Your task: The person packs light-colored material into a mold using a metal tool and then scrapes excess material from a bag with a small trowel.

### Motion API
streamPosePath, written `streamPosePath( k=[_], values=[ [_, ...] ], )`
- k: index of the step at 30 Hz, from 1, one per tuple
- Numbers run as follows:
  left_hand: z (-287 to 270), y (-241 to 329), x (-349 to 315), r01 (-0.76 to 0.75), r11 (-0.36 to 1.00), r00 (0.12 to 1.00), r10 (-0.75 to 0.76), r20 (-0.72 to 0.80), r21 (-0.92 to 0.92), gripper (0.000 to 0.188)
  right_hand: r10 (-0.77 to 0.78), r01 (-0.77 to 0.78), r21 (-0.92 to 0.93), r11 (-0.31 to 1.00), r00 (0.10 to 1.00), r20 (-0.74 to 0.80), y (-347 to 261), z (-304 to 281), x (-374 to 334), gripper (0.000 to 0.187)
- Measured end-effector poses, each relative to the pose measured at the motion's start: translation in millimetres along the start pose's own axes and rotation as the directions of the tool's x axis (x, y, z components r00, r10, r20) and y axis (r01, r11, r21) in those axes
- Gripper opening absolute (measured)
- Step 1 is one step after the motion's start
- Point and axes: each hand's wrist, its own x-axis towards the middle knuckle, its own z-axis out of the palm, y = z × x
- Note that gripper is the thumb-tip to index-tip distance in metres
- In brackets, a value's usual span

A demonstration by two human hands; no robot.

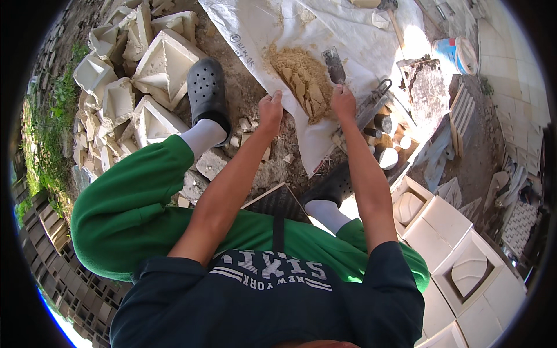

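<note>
A white plastic-looking sheet [243, 35] lies on the ground in front of me, with a heap of tan, crumbly powder [304, 81] on it. My left hand [271, 113] is closed on the sheet's near-left edge. To the right of the heap, my right hand [343, 103] is closed on the sheet too. A fold hangs down between my hands toward my feet. Just beyond my right fingers shows a flat, dirty scraper blade [333, 65]; its handle is not visible, and I cannot tell whether my right hand touches it.
Broken cream-coloured hollow blocks [168, 64] are piled on the left. My black clogs [207, 93] stand either side of the sheet's near corner. Small containers [387, 158] sit right of the sheet, a white bucket [455, 56] farther off. Cream block moulds [438, 223] line the lower right.
</note>
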Motion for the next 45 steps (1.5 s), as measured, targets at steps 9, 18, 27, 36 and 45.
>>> streamPosePath(
  k=[9, 18, 27, 36, 45],
  values=[
    [-47, -14, 20, 0.167, 0.983, 0.977, -0.175, -0.124, -0.072, 0.022, -0.113, 0.112, 0.019, 0.994, 0.993, 0.043, -26, 21, -72, 0.04],
    [-29, -10, 11, 0.143, 0.979, 0.988, -0.132, -0.083, 0.143, 0.021, -0.229, 0.225, 0.06, 0.973, 0.97, 0.084, -30, 37, -123, 0.042],
    [-43, -35, 27, 0.089, 0.961, 0.993, -0.067, -0.092, 0.263, 0.024, -0.173, 0.164, 0.096, 0.982, 0.979, 0.103, -30, 43, -135, 0.035],
    [0, -22, 0, -0.069, 0.93, 0.998, 0.067, 0.018, 0.36, 0.034, 0.367, -0.306, 0.4, 0.864, 0.926, -0.085, 15, 31, -131, 0.043],
    [-23, -13, -8, -0.005, 0.876, 0.965, 0.131, -0.228, 0.482, 0.036, 0.278, -0.241, 0.398, 0.885, 0.96, -0.037, 3, 42, -119, 0.041]
  ],
)
